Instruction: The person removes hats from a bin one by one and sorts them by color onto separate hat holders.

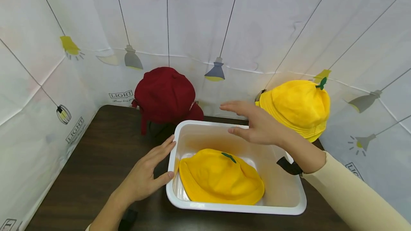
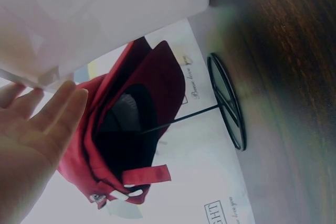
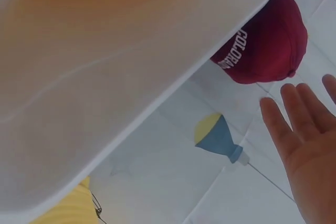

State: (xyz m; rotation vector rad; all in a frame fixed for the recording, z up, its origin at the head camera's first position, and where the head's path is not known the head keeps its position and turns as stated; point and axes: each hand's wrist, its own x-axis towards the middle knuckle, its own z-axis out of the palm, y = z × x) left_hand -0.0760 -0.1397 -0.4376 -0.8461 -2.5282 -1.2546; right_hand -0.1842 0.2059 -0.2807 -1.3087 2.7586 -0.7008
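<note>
In the head view a yellow bucket hat (image 1: 221, 179) with a green leaf lies inside a white plastic bin (image 1: 236, 208). My left hand (image 1: 144, 170) rests its fingertips against the bin's left rim, fingers straight. Above the far rim my right hand (image 1: 257, 122) hovers with fingers extended and nothing in its grasp. Stacked dark red caps (image 2: 126, 114) hang on a black wire stand (image 2: 227, 100), just past the left hand in the left wrist view. To the right, behind the right forearm, sits another yellow bucket hat (image 1: 292, 108) with a green sprout on top.
The bin stands on a dark wooden table (image 1: 93, 167). White cloth walls (image 1: 192, 17) printed with hanging lamps close in the back and sides. A black strap (image 1: 289, 166) circles the right wrist and overlaps the bin's right side in the head view.
</note>
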